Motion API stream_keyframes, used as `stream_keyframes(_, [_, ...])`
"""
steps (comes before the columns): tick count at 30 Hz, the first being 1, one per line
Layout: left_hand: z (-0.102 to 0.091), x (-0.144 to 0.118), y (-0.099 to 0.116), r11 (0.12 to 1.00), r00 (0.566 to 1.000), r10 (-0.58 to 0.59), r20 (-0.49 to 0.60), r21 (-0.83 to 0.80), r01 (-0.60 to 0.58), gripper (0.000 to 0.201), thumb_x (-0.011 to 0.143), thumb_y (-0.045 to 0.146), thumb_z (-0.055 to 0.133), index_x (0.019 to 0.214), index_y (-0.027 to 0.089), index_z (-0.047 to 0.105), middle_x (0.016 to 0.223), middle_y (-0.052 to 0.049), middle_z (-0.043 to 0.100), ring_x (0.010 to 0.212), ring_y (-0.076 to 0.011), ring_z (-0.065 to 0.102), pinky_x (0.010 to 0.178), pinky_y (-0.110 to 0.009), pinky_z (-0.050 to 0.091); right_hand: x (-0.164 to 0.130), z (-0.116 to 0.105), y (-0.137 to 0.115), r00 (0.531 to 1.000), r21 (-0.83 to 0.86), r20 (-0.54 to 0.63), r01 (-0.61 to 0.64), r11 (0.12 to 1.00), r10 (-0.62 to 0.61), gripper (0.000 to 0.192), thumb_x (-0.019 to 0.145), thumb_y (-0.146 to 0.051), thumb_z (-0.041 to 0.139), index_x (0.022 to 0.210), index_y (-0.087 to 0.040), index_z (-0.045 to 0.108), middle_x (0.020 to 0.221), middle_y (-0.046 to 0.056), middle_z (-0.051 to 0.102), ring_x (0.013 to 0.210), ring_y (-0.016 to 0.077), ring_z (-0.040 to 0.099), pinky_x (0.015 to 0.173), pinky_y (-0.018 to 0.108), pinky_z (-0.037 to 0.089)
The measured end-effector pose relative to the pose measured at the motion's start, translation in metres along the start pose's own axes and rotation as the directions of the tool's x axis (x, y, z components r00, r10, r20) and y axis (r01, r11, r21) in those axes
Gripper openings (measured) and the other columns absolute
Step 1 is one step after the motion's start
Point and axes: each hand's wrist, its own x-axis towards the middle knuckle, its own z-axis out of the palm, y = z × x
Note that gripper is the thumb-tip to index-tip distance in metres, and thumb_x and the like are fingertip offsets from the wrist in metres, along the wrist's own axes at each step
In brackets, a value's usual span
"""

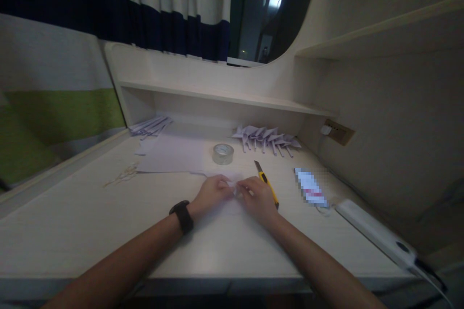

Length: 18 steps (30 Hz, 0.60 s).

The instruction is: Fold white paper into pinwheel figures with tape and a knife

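Observation:
My left hand (212, 194) and my right hand (258, 198) meet at the middle of the pale desk (90, 222), both pinching a small folded piece of white paper (234, 184) that lies on the desk between the fingertips. A black watch (182, 216) sits on my left wrist. A yellow utility knife (266, 181) lies just beyond my right hand. A roll of clear tape (223, 153) stands behind the paper.
Flat white sheets (170, 154) lie at the back left, with folded paper pieces (150, 126) beyond them. A row of folded paper cranes (266, 137) lines the back right. A phone (311, 187) and a white power strip (377, 232) lie at the right. Scissors (123, 175) rest at the left.

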Motion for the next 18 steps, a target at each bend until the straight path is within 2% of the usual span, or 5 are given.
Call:
stream_keyframes(5, [0.0011,0.0004,-0.0062,0.989,0.998,0.057,-0.005,0.140,-0.055,0.022,0.073,0.034,0.062,0.081,0.014,0.058,0.058,-0.001,0.065,0.055,-0.0163,0.061,0.052,-0.024,0.043,-0.0011,-0.0019,0.0004,0.999,-0.081,0.007,0.041,0.996,-0.040,0.014,0.081,-0.014,0.055,0.082,-0.018,0.068,0.073,0.006,0.063,0.073,0.0182,0.058,0.067,0.028,0.045])
stream_keyframes(10, [0.0019,-0.0041,-0.0040,0.963,0.993,0.114,-0.007,0.246,-0.109,0.020,0.078,0.029,0.057,0.093,0.016,0.059,0.075,-0.003,0.072,0.070,-0.0185,0.067,0.064,-0.027,0.048,-0.0016,-0.0029,-0.0042,0.997,-0.170,0.034,0.069,0.983,-0.064,0.016,0.079,-0.014,0.052,0.079,-0.018,0.068,0.070,0.007,0.061,0.071,0.0190,0.056,0.065,0.029,0.043])
stream_keyframes(13, [0.0019,-0.0061,-0.0017,0.947,0.990,0.140,-0.002,0.292,-0.133,0.019,0.079,0.027,0.055,0.096,0.017,0.059,0.078,-0.004,0.072,0.073,-0.0186,0.067,0.067,-0.027,0.048,-0.0027,-0.0015,-0.0068,0.996,-0.195,0.027,0.091,0.977,-0.087,0.016,0.080,-0.017,0.052,0.079,-0.018,0.068,0.069,0.007,0.061,0.070,0.0193,0.056,0.065,0.030,0.043])
stream_keyframes(18, [0.0015,-0.0058,-0.0026,0.931,0.987,0.162,-0.001,0.330,-0.153,0.018,0.080,0.026,0.054,0.096,0.017,0.059,0.078,-0.004,0.072,0.072,-0.0183,0.068,0.066,-0.027,0.048,-0.0039,-0.0002,-0.0058,0.995,-0.102,0.059,0.085,0.991,-0.080,0.016,0.081,-0.016,0.053,0.082,-0.018,0.069,0.071,0.007,0.064,0.070,0.0184,0.058,0.065,0.028,0.044])
